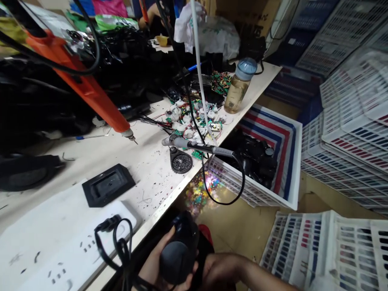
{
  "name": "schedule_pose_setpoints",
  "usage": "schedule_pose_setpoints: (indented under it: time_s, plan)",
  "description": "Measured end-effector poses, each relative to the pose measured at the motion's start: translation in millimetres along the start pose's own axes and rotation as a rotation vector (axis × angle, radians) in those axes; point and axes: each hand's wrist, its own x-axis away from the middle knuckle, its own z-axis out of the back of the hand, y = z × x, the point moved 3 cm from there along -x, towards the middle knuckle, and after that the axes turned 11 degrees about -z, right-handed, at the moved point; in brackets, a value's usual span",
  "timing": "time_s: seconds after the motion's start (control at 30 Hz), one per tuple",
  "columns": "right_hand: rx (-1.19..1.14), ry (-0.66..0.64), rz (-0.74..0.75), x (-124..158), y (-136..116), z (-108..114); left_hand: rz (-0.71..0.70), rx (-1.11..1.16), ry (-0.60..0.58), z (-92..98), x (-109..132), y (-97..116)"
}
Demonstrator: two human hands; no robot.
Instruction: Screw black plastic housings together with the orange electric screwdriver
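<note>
Left, a pale wooden workbench (148, 178); past its edge, a white lattice plastic crate (299, 161) with red, white and blue striped lining (284, 159). Above the workbench, a slanting orange electric screwdriver (91, 95). Low beside the workbench, a rounded black plastic device (178, 256), clasped in the left hand (154, 260). Just beside, the right hand (216, 266), partly hidden; hold impossible to tell. On the workbench, a small black dish (172, 161) of curled metal (182, 162).

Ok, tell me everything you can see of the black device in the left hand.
The black device is rounded, with a smooth, matt dark-grey face towards the camera and a glossier black section beyond; it looks like plastic. The left hand holds it around its sides, slightly tilted, off the edge of the table. Whether the right hand touches it is unclear.
</note>
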Motion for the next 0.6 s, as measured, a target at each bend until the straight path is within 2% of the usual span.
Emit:
schedule_pose_setpoints:
  time_s: [0.4, 0.5, 0.6]
  plan:
    - [0.003, -0.024, -0.016, 4, -6, -1, 0.127, 0.045, 0.017, 9.8, -10, -1]
    - [-0.014, -0.033, 0.01, 1, -4, 0, 0.089, 0.048, -0.012, 7.8, -8, -1]
    - [-0.014, -0.035, 0.03, 0, -2, 0, 0.048, 0.035, 0.008, 7.4, -5, -1]
